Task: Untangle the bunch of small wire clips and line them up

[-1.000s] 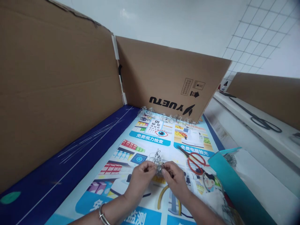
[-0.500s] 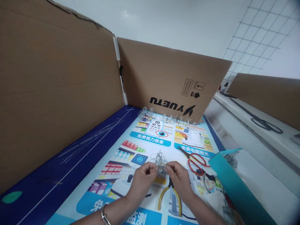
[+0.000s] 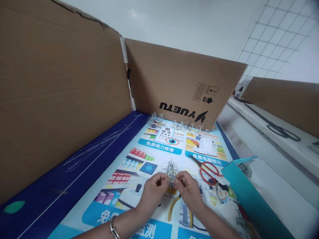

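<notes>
A small tangled piece of silvery wire with clear beads (image 3: 170, 169) is held upright between my two hands, over the printed sheet. My left hand (image 3: 156, 189) pinches its left side, and a metal bangle sits on that wrist. The fingertips of my right hand (image 3: 188, 188) close on its lower right side. Yellow-handled pliers (image 3: 172, 209) lie beneath my right hand, their head hidden. To the right rest scissors with red handles (image 3: 209, 172).
Several wire and bead pieces (image 3: 179, 126) line the foot of the cardboard panel (image 3: 184, 79). Thin wires (image 3: 97, 146) lie on the blue strip at left. A teal box (image 3: 249, 192) and a wire coil (image 3: 224, 192) are at right.
My right hand has shifted slightly left and now covers the head of the pliers. The wire piece has turned a little and stands more upright between my fingers.
</notes>
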The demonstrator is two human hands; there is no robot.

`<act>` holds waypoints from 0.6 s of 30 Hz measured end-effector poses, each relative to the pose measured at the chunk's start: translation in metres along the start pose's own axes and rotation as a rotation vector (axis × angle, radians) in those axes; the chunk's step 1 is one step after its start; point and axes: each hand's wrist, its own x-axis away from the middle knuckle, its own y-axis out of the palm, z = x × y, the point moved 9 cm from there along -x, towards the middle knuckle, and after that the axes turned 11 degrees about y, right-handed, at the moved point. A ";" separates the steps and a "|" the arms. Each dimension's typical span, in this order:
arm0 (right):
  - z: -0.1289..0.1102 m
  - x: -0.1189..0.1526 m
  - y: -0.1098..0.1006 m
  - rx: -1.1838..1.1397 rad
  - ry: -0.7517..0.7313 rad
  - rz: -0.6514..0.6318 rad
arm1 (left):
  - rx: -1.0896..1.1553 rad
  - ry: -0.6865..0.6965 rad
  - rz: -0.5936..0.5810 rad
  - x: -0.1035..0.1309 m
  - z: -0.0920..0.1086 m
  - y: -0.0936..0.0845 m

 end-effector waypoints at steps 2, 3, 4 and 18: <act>0.004 -0.002 -0.004 0.009 0.022 0.028 | 0.004 -0.007 0.006 0.000 -0.001 -0.001; 0.005 -0.003 -0.006 0.013 0.035 0.044 | 0.007 -0.009 0.009 0.001 -0.002 -0.001; 0.007 -0.005 -0.008 0.018 0.045 0.058 | 0.012 -0.011 0.011 0.000 -0.003 -0.001; -0.032 0.021 0.045 0.761 -0.348 -0.183 | 0.082 0.011 0.130 -0.019 -0.003 -0.026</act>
